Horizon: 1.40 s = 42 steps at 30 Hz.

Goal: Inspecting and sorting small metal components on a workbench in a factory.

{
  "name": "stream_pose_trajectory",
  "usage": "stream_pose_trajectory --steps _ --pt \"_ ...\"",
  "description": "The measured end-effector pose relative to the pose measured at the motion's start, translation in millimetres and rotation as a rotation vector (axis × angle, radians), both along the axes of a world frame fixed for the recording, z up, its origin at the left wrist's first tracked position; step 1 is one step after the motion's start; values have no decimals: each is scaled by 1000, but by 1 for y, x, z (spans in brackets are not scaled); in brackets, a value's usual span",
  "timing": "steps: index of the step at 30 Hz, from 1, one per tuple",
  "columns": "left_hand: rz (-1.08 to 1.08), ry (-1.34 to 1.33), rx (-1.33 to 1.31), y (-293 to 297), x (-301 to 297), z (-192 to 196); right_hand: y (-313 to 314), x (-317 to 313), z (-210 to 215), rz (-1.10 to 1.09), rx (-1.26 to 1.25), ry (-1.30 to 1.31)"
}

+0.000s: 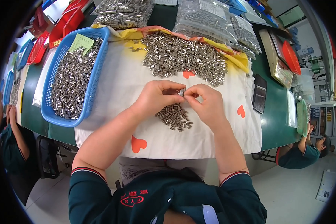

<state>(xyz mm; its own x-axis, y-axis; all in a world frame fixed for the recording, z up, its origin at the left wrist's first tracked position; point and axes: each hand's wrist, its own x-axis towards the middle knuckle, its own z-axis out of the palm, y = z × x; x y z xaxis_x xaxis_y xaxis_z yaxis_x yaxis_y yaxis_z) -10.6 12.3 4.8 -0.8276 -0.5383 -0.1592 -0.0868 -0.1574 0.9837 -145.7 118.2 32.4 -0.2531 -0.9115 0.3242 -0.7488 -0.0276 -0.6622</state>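
Note:
My left hand (pixel 157 96) and my right hand (pixel 206 102) meet over a white cloth (pixel 115 86) printed with orange hearts. Between the fingertips of both hands sits one small silver metal tube (pixel 182 92). Right below the hands lies a small heap of the same metal tubes (pixel 174 116). A much larger heap of metal tubes (pixel 183 58) spreads across the far side of the cloth.
A blue plastic basket (pixel 95 71) full of tubes stands at the left. Clear bags of parts (pixel 203 18) lie at the back. A black phone (pixel 259 93) and a scale (pixel 278 59) sit to the right. Other seated people are at the left (pixel 11 145) and right (pixel 306 151).

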Motion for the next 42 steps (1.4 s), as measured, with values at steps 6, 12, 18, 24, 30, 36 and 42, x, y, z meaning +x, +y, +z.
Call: stream_pose_trajectory --steps 6,12,18,24,30,36,42 --pt "-176 66 181 0 3 2 1 -31 -4 64 444 -632" --pt "-272 -26 -266 6 2 4 -26 -34 3 -200 238 -182" --pt "-146 -5 -122 3 -1 -2 -53 -31 -31 -305 162 326" --pt "-110 56 114 -3 1 -1 -37 -21 -27 -241 164 253" --pt "31 158 292 -4 1 -2 -7 -8 -8 -111 124 -635" --pt "19 171 286 -3 1 -3 -4 -4 1 8 52 -507" --pt "36 165 285 -4 0 -7 -6 2 -2 -27 -102 -272"
